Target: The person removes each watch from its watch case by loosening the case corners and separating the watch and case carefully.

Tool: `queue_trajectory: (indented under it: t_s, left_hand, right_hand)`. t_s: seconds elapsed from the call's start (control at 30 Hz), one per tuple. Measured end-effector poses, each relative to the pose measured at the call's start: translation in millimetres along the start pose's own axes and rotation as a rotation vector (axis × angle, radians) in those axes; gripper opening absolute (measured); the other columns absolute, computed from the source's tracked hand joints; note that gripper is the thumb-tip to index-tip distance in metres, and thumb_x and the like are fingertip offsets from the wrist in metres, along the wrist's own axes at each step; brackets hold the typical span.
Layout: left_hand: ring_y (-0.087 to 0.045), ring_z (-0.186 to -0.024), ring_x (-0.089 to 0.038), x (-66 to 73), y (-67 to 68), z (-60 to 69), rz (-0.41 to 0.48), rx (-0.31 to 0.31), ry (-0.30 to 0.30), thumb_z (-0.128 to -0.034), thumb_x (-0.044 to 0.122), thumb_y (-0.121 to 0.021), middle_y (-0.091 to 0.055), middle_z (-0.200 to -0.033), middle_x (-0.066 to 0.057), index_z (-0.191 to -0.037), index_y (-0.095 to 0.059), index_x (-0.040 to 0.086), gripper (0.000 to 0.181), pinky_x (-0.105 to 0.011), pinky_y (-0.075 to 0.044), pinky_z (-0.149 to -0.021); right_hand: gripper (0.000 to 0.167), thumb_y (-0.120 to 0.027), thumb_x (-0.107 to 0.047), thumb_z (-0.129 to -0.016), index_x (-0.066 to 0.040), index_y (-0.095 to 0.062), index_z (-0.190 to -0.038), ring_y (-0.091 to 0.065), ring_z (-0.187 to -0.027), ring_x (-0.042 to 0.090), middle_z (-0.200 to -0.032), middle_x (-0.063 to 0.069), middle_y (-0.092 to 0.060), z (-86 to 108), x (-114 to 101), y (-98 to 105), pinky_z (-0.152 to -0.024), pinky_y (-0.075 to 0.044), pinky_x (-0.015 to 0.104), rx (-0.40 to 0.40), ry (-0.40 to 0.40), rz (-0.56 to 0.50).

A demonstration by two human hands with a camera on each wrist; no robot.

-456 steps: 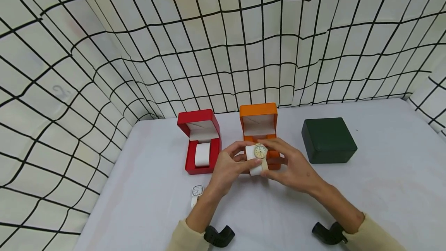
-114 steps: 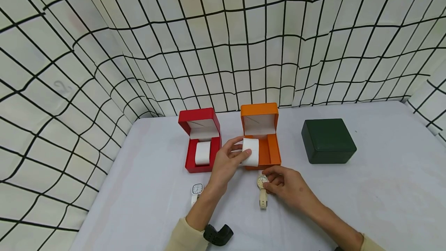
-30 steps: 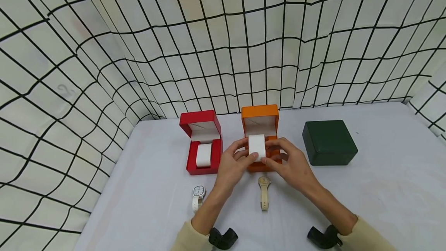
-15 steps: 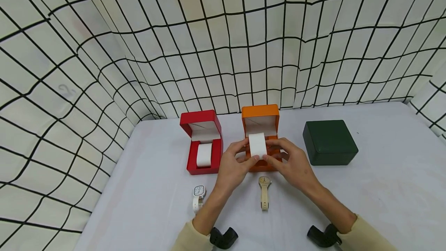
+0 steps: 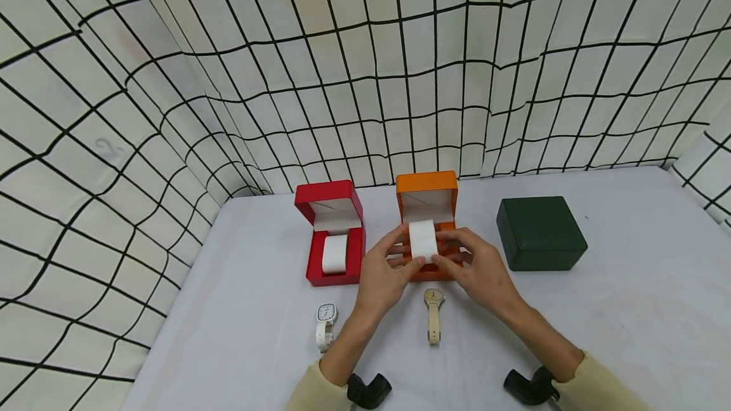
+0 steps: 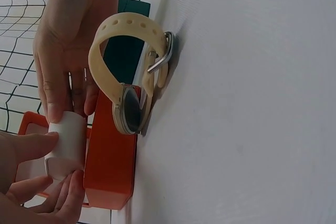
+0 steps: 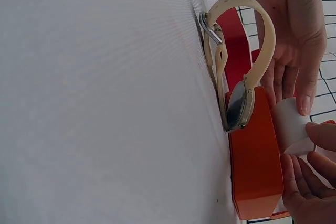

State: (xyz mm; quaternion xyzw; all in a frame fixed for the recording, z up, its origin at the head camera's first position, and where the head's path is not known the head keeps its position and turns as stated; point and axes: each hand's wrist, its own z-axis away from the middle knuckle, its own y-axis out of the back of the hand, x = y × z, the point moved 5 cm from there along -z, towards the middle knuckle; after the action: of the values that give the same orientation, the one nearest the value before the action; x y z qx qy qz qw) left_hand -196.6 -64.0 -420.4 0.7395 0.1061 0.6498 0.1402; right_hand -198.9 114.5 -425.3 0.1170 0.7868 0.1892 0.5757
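Both hands pinch a white watch cushion [image 5: 423, 240] over the orange watch box [image 5: 427, 182], whose lid stands up. My left hand [image 5: 381, 276] has thumb and fingers on the cushion's left end; my right hand [image 5: 484, 273] holds the right end. In the left wrist view, the cushion [image 6: 68, 142] is a bare, rounded roll with nothing strapped round it. In front of the orange box a cream watch [image 5: 434, 317] rests on the table; in the right wrist view this watch [image 7: 247, 98] has its strap buckled in a loop.
A red watch box [image 5: 315, 257] stands open on the left with a white cushion [image 5: 334, 254] inside. On the right sits a closed green box [image 5: 540, 233]. A white watch [image 5: 325, 325] lies beside my left forearm. Black-lined white cloth [image 5: 365, 75] hangs behind the table.
The cream watch was round the cushion, then my right hand laid it on the table and came back to the cushion. Over the last second the cushion has tilted slightly between both hands.
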Motion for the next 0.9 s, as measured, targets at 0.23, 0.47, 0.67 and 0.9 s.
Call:
queue_trajectory:
  t_s: [0.23,0.47,0.67,0.9]
  left_hand:
    - [-0.071,-0.108,-0.03,-0.3,-0.4,0.6,-0.061,-0.026,0.025,-0.0908,0.014,-0.081,-0.067,-0.133,-0.017,-0.15,-0.056,0.01,0.065,-0.038,-0.063,-0.093]
    - [-0.07,-0.108,-0.029,0.2,-0.7,-1.1,-0.097,-0.051,0.019,-0.0912,0.012,-0.08,-0.067,-0.134,-0.016,-0.15,-0.056,0.01,0.064,-0.036,-0.064,-0.091]
    - [-0.07,-0.106,-0.028,0.1,-1.5,-1.8,-0.129,-0.028,0.007,-0.0909,0.013,-0.08,-0.069,-0.131,-0.015,-0.148,-0.057,0.009,0.062,-0.038,-0.064,-0.091]
    - [-0.071,-0.103,-0.026,-0.6,-3.2,-2.0,-0.127,-0.02,-0.006,-0.0903,0.012,-0.081,-0.07,-0.128,-0.015,-0.147,-0.059,0.01,0.061,-0.036,-0.064,-0.091]
  right_hand:
    - [0.042,-0.08,-0.008,-0.091,-0.004,-0.066,-0.13,-0.068,-0.101,0.023,-0.12,0.013,-0.07,1.2,1.3,-0.8,-0.093,-0.062,0.037,-0.009,-0.022,0.024]
    - [0.043,-0.079,-0.01,-0.092,-0.004,-0.064,-0.131,-0.069,-0.104,0.024,-0.123,0.014,-0.07,-0.5,3.8,-1.5,-0.093,-0.062,0.034,-0.024,-0.066,0.04]
    - [0.042,-0.077,-0.011,-0.093,-0.004,-0.064,-0.132,-0.07,-0.104,0.024,-0.123,0.014,-0.071,-1.5,4.6,-1.8,-0.093,-0.062,0.035,-0.026,-0.078,0.068]
    - [0.041,-0.077,-0.01,-0.094,-0.003,-0.064,-0.131,-0.069,-0.103,0.024,-0.12,0.014,-0.072,-1.3,3.6,-0.6,-0.093,-0.062,0.036,-0.019,-0.069,0.081]
